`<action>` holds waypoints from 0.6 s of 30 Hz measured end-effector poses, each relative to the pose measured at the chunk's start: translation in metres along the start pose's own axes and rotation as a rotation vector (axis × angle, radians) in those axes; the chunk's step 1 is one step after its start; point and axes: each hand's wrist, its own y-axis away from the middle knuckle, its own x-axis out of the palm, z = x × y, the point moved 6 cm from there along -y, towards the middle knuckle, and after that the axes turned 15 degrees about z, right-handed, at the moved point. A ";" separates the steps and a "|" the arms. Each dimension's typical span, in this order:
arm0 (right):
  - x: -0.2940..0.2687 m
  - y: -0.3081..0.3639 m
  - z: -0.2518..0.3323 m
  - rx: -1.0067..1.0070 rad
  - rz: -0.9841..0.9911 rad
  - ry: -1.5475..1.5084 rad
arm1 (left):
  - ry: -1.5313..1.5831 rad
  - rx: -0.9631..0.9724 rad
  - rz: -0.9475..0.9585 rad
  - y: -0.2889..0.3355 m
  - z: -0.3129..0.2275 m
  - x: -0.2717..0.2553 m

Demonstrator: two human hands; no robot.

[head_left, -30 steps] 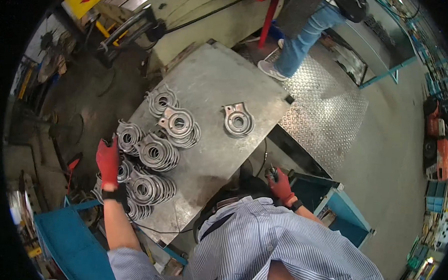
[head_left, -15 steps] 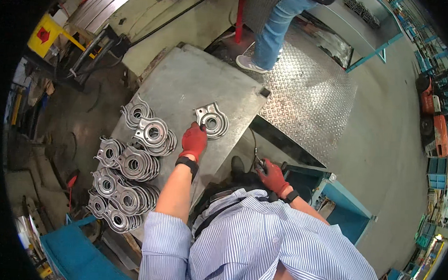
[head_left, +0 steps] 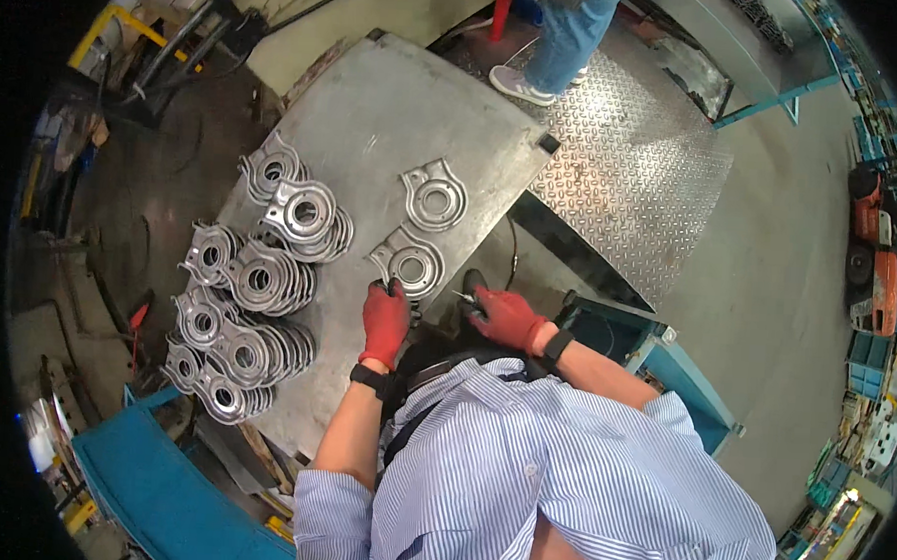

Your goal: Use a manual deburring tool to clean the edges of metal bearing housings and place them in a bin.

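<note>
My left hand (head_left: pixel 386 322), in a red glove with dark fingertips, pinches the tab of a stamped metal bracket (head_left: pixel 431 267) with a round ring hole. That bracket lies near the right edge of the steel table (head_left: pixel 351 116). Just beyond it rests a second bracket (head_left: pixel 460 202), flat and apart from my hands. My right hand (head_left: pixel 507 316), gloved the same way, is closed around a small tool (head_left: pixel 466 298) whose thin metal tip points at the near bracket. Most of the tool is hidden by the glove, so its kind is unclear.
Several stacks of like brackets (head_left: pixel 258 277) cover the table's left side. A thin hose (head_left: pixel 514 255) hangs beyond my right hand. Blue bins stand at lower left (head_left: pixel 174 488) and right (head_left: pixel 689 386). Another person's leg (head_left: pixel 569 45) is on the tread-plate platform (head_left: pixel 629 168).
My left hand has drawn one bracket toward me, leaving another behind it. My right hand has moved left with the tool, up to the table edge. The whole view has shifted slightly.
</note>
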 end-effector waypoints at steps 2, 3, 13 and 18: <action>0.014 -0.007 0.002 0.002 0.069 0.010 | 0.022 -0.035 0.026 0.001 0.012 0.004; 0.016 -0.012 0.005 0.004 0.098 0.019 | 0.048 -0.047 0.048 0.000 0.014 0.005; 0.046 -0.033 -0.004 0.130 0.136 0.056 | 0.070 -0.038 -0.010 -0.017 0.032 0.022; 0.052 -0.036 -0.009 0.165 0.084 0.044 | 0.082 -0.047 0.004 -0.023 0.039 0.026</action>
